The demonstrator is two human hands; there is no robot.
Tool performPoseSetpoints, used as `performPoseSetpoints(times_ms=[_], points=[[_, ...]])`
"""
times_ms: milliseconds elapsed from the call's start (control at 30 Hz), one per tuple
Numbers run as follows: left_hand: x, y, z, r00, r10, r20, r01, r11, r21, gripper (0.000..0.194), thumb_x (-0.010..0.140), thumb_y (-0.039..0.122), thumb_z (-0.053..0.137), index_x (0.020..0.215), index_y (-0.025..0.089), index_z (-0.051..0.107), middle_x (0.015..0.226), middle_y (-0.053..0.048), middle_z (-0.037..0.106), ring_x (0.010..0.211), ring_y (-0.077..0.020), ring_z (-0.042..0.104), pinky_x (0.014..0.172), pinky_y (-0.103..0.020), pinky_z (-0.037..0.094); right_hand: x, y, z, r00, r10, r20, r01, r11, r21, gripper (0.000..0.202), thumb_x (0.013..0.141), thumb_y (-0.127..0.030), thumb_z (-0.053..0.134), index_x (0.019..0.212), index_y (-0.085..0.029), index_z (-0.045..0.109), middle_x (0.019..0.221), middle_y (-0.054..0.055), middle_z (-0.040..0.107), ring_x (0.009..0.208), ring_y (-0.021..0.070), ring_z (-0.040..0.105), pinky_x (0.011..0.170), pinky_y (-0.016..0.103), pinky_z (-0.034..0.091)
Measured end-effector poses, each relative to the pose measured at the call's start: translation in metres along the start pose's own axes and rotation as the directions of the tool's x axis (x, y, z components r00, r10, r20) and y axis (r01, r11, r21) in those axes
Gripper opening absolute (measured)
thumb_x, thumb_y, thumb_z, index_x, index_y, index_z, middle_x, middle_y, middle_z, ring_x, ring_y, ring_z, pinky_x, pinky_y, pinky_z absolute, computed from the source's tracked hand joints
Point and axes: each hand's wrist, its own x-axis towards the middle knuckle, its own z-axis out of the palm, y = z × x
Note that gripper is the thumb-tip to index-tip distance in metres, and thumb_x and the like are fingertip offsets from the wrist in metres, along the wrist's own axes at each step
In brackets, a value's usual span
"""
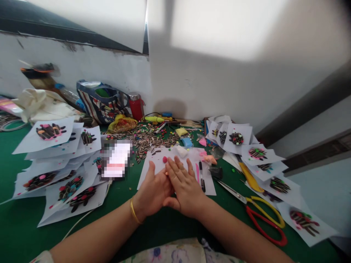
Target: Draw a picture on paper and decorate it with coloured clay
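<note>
My left hand point(156, 190) is turned palm up, thumb out to the side, with a gold bangle on the wrist. Across its palm and fingers lies my right hand point(186, 186), flat, its fingers stretched out. A small orange spot shows at the edge where they meet; whether it is clay or a fingertip I cannot tell. Both hands are above a white sheet point(150, 168). Just beyond the fingertips sits a pinkish-red ball point(165, 159), with a white lump of clay point(181, 151) farther back. A black pen point(202, 177) and a pink tool point(197, 171) lie beside my right hand.
Scissors point(246, 200) with yellow and red handles and a yellow-handled tool point(251, 177) lie right. Sheets decorated with seeds are stacked left point(68, 126) and right point(244, 128). Behind are loose striped seeds point(148, 138), a blue clay block point(187, 142) and a red flask point(136, 107). A phone point(117, 160) lies left.
</note>
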Motion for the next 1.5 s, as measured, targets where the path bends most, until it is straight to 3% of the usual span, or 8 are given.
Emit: performPoseSetpoints(times_ms=[233,433,633,767,900,1133,1333,1500], points=[[0.001,0.0,0.0,0.995,-0.047,0.084,0.05,0.998,-0.036,0.081,0.09,0.072,0.014,0.149,0.019,0.028,0.153,-0.01,0.034,0.146,-0.0252,0.019,0.118,-0.042,0.011,0.002,0.002,-0.005,0.999,0.037,0.025,-0.038,0.998,0.047,0.079,0.091,-0.06,0.044,0.151,-0.011,0.026,0.158,0.013,0.02,0.147,0.0329,0.007,0.117,0.06,0.0],[-0.002,0.002,0.003,0.992,-0.105,0.065,0.105,0.994,-0.006,0.082,0.089,0.075,0.016,0.139,0.016,0.043,0.139,-0.014,0.05,0.13,-0.0274,0.044,0.109,-0.042,0.029,0.001,0.011,-0.008,0.986,0.086,-0.141,-0.042,0.957,0.286,0.028,0.096,-0.024,0.048,0.12,-0.023,0.063,0.135,0.005,0.058,0.14,0.0243,0.034,0.117,0.054,0.014],[-0.002,-0.003,-0.001,0.992,-0.064,-0.113,0.094,0.954,0.286,0.065,0.086,0.069,0.047,0.122,0.017,0.058,0.114,-0.011,0.064,0.106,-0.0225,0.059,0.098,-0.038,0.041,0.001,0.017,-0.01,0.936,0.208,-0.283,-0.059,0.887,0.458,0.016,0.09,-0.022,0.059,0.1,-0.025,0.071,0.099,0.004,0.068,0.107,0.0223,0.059,0.104,0.047,0.038],[0.002,-0.004,-0.009,0.943,0.178,-0.282,0.059,0.743,0.667,0.035,0.078,0.043,0.073,0.098,0.014,0.068,0.098,-0.007,0.069,0.089,-0.0192,0.063,0.085,-0.033,0.047,0.002,0.016,-0.009,0.924,0.235,-0.302,-0.091,0.901,0.423,0.025,0.088,-0.018,0.059,0.11,-0.025,0.068,0.088,0.004,0.064,0.089,0.0205,0.058,0.093,0.044,0.044],[0.004,0.002,-0.01,0.924,0.296,-0.241,0.039,0.554,0.832,0.027,0.077,0.039,0.073,0.089,0.014,0.07,0.092,-0.006,0.071,0.086,-0.0191,0.063,0.08,-0.03,0.049,0.002,0.015,-0.008,0.927,0.233,-0.294,-0.107,0.916,0.388,0.038,0.086,-0.018,0.061,0.123,-0.024,0.059,0.09,0.005,0.064,0.09,0.0222,0.056,0.088,0.043,0.045],[0.002,0.004,-0.012,0.903,0.408,-0.131,0.03,0.244,0.969,0.034,0.089,0.044,0.054,0.078,0.015,0.069,0.075,-0.003,0.069,0.073,-0.017,0.062,0.071,-0.028,0.049,0.0,0.019,-0.013,0.94,0.231,-0.25,-0.11,0.901,0.42,0.013,0.09,-0.029,0.062,0.097,-0.024,0.071,0.084,0.005,0.065,0.086,0.0209,0.057,0.081,0.039,0.044],[0.004,0.013,-0.022,0.915,0.395,-0.082,0.046,0.1,0.994,0.029,0.09,0.042,0.053,0.085,0.017,0.068,0.083,-0.004,0.071,0.08,-0.0187,0.065,0.075,-0.03,0.051,-0.003,0.027,-0.014,0.946,0.272,-0.176,-0.152,0.852,0.5,0.009,0.09,-0.026,0.061,0.091,-0.022,0.069,0.088,0.005,0.067,0.088,0.0201,0.059,0.081,0.036,0.044],[0.005,0.036,-0.038,0.876,0.482,0.038,0.11,-0.274,0.955,0.03,0.086,0.04,0.059,0.109,0.021,0.065,0.111,-0.007,0.068,0.102,-0.0239,0.063,0.089,-0.037,0.05,-0.008,0.06,-0.011,0.882,0.459,-0.109,-0.376,0.824,0.424,0.01,0.088,-0.027,0.061,0.091,-0.021,0.068,0.091,0.005,0.07,0.088,0.0212,0.062,0.081,0.035,0.046]])
